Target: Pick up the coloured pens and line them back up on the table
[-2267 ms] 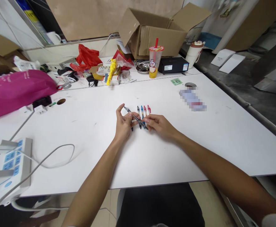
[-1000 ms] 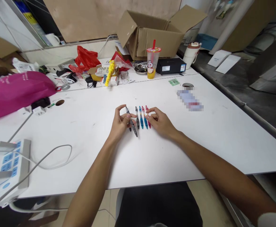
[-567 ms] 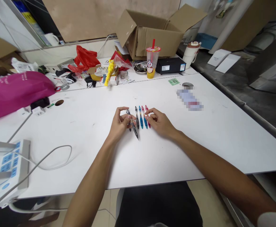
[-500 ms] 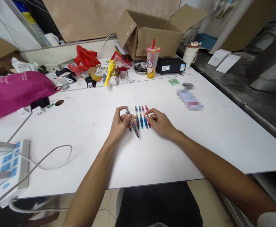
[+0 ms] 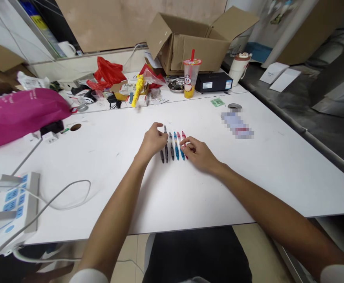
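Several retractable pens lie side by side in a row on the white table. My left hand [image 5: 154, 140] is at the row's left end, its thumb and fingers closed on a black pen [image 5: 166, 152] that now lies in line with the others. Another black pen [image 5: 161, 157] lies partly under that hand. Beside them are a grey-black pen [image 5: 172, 153] and a blue pen [image 5: 176, 151]. My right hand [image 5: 200, 154], fingers curled, rests against the right end, partly covering a pink-topped pen with a blue grip [image 5: 179, 136] and a pink-red pen [image 5: 183, 135]. Its fingertips' exact hold is hidden.
At the back stand a plastic drink cup [image 5: 189, 80], a black box [image 5: 213, 82] and an open cardboard box [image 5: 195, 49]. A magenta bag [image 5: 24, 114] lies left, above a power strip [image 5: 24, 204] with cables. A blurred patch [image 5: 236, 125] lies right.
My left hand has turned over and moved slightly up, and the slanted black pen it held now lies straight in the row. My right hand has stayed in place.
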`<state>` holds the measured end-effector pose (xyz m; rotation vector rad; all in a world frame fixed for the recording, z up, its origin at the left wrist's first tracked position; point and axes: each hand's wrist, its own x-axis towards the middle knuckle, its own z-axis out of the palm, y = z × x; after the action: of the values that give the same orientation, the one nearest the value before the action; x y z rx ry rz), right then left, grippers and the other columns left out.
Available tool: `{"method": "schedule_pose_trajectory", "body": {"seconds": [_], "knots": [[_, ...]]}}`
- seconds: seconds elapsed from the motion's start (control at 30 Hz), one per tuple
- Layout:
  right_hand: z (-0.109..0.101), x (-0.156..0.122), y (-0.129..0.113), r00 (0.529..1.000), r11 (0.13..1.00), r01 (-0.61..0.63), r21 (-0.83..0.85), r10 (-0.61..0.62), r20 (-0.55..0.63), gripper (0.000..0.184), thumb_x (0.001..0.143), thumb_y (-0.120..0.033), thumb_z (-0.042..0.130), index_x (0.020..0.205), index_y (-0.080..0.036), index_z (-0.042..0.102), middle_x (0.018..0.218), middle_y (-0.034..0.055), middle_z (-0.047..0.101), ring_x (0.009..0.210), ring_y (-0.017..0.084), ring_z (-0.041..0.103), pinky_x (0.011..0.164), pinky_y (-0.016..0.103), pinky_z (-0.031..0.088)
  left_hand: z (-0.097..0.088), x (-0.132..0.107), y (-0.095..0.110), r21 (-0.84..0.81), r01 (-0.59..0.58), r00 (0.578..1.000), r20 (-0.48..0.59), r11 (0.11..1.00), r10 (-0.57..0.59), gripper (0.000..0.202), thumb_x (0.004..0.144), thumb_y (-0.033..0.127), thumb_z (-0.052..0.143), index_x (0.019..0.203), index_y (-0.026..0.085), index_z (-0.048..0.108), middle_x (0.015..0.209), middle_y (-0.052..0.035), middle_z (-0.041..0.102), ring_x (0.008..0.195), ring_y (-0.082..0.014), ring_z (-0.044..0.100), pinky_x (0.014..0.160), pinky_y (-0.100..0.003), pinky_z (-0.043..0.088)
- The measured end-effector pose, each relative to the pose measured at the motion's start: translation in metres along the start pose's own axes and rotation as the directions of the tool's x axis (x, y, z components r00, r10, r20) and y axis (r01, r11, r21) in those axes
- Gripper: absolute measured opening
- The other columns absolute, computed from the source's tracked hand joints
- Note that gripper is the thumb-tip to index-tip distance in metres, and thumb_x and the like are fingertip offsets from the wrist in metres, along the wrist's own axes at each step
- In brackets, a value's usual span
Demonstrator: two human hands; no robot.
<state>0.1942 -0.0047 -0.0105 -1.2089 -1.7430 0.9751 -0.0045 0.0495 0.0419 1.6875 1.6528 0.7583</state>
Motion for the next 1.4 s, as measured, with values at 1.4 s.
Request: {"method": "schedule_pose_trajectory", "body": {"seconds": [1.4], "knots": [[0.002, -0.001, -0.001, 0.912, 0.844, 0.408, -0.348, -0.390, 0.124, 0.022, 0.096, -0.028, 0.059, 0.114, -0.023, 0.070, 0.119, 0.0093, 0.074, 0.113, 0.028, 0.062, 0.097, 0.047, 0.050, -0.010, 0.027, -0.009, 0.584, 0.080, 0.994, 0.015, 0.808, -0.109, 0.040, 0.092, 0.039, 0.061, 0.125, 0.017, 0.067, 0.130, -0.0238, 0.067, 0.121, -0.0395, 0.065, 0.093, -0.047, 0.052]]}}
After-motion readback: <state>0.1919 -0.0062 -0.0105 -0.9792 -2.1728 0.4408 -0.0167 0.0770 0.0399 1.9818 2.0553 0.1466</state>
